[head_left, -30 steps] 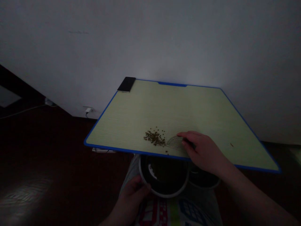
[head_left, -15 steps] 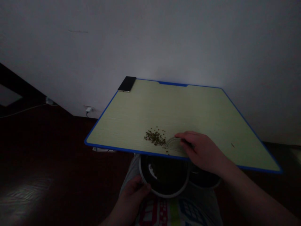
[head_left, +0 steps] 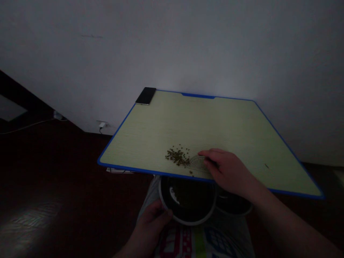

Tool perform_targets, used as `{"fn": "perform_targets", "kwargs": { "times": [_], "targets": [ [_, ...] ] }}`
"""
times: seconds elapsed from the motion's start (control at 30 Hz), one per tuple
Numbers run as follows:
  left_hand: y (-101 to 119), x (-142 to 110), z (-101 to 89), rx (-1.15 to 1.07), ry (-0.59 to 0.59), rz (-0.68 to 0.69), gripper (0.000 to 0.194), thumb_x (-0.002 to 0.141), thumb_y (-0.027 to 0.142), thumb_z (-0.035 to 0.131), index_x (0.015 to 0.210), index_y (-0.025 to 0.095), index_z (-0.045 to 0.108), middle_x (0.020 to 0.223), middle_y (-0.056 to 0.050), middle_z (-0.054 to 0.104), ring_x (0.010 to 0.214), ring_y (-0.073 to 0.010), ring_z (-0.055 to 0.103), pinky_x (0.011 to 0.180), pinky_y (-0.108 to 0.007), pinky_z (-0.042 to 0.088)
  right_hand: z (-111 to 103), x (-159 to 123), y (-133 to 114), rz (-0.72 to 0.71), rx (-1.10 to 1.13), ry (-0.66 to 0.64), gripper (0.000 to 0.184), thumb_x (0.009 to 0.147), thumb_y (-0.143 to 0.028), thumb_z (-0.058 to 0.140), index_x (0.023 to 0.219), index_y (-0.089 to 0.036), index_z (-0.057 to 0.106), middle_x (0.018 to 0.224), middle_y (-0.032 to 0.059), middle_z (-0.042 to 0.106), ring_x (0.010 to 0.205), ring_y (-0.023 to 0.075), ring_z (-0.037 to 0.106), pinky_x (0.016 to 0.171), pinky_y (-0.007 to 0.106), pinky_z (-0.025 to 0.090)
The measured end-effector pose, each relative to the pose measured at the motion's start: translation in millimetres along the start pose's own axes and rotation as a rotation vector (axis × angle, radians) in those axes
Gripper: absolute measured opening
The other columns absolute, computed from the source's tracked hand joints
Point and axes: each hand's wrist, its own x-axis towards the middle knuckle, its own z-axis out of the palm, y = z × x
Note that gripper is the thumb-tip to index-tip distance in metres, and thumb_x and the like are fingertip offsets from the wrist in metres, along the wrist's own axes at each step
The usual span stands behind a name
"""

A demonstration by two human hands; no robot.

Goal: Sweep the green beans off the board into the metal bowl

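Observation:
My right hand point(head_left: 224, 167) is closed on a clear, half-round protractor point(head_left: 196, 163) that rests on the pale tabletop point(head_left: 204, 122). The protractor's left edge touches a loose pile of small greenish-brown beans point(head_left: 177, 156), with a few strays around it. My left hand point(head_left: 154, 218) grips the left rim of a dark bowl point(head_left: 189, 200) with a pale rim, thumb over the edge. That bowl sits on my lap, its far side hidden beneath the table's front edge. A second dark bowl point(head_left: 233, 202) lies to its right, partly covered by my right arm and the table.
A black phone point(head_left: 146, 96) lies at the table's far left corner. Blue trim point(head_left: 150, 172) runs around the tabletop. A small dark sliver point(head_left: 266, 166) is on the right side. Behind the table stands a wall with a plugged-in white charger point(head_left: 102, 125).
The protractor and my right hand have shifted very slightly left against the beans. My left hand and the bowl have stayed put.

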Motion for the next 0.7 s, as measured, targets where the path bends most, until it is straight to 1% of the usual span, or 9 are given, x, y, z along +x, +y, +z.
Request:
{"fn": "perform_targets", "kwargs": {
  "times": [0.1,0.23,0.33,0.4,0.53,0.7],
  "targets": [
    [-2.8,-0.1,-1.5,-0.004,-0.009,0.005,0.025,0.084,0.043,0.09,0.099,0.024,0.086,0.103,-0.008,0.092,0.106,-0.0396,0.084,0.111,-0.059,0.057,0.3,-0.6,0.4,0.014,-0.022,0.011,0.036,0.101,-0.019,0.05,0.12,-0.018,0.081,0.107,0.0125,0.086,0.097,0.0268,0.082,0.087,0.041,0.066],
    [-4.7,0.5,-4.6,-0.008,0.009,-0.003,0.025,0.084,0.044,0.09,0.098,0.025,0.085,0.106,-0.008,0.092,0.11,-0.0396,0.083,0.112,-0.059,0.057,-1.2,-5.6,1.0,0.028,-0.026,0.016,0.037,0.101,-0.019,0.049,0.12,-0.018,0.081,0.107,0.0126,0.086,0.096,0.0272,0.081,0.086,0.043,0.066],
    [-3.4,0.5,-4.6,-0.01,0.017,-0.009,0.025,0.083,0.043,0.091,0.098,0.025,0.085,0.105,-0.007,0.092,0.111,-0.0399,0.083,0.114,-0.06,0.056,-2.5,-7.9,0.4,0.016,-0.008,0.008,0.037,0.102,-0.019,0.048,0.121,-0.016,0.08,0.109,0.0134,0.086,0.096,0.0271,0.082,0.087,0.042,0.066],
    [-1.8,0.0,-3.2,-0.02,0.0,-0.009,0.024,0.083,0.042,0.091,0.099,0.025,0.085,0.105,-0.007,0.093,0.111,-0.0395,0.083,0.115,-0.059,0.056,-2.7,-7.1,-0.2,0.004,0.0,-0.001,0.036,0.102,-0.018,0.049,0.12,-0.016,0.08,0.108,0.0132,0.086,0.096,0.0267,0.082,0.087,0.042,0.066],
    [-0.8,-0.1,-0.7,-0.072,-0.039,-0.004,0.02,0.086,0.04,0.089,0.1,0.026,0.086,0.105,-0.006,0.092,0.108,-0.0376,0.084,0.115,-0.058,0.055,-0.6,-2.4,-0.6,-0.007,0.002,-0.005,0.036,0.101,-0.017,0.05,0.12,-0.018,0.081,0.107,0.0116,0.086,0.096,0.0255,0.081,0.087,0.039,0.065],
    [-3.9,0.8,-2.3,-0.043,-0.004,-0.009,0.022,0.085,0.041,0.09,0.099,0.026,0.086,0.106,-0.007,0.092,0.112,-0.0381,0.083,0.116,-0.057,0.055,1.7,1.6,-0.6,-0.033,0.031,0.003,0.035,0.099,-0.015,0.054,0.12,-0.021,0.081,0.111,0.0098,0.086,0.1,0.0245,0.081,0.089,0.038,0.065]
  ]
}}
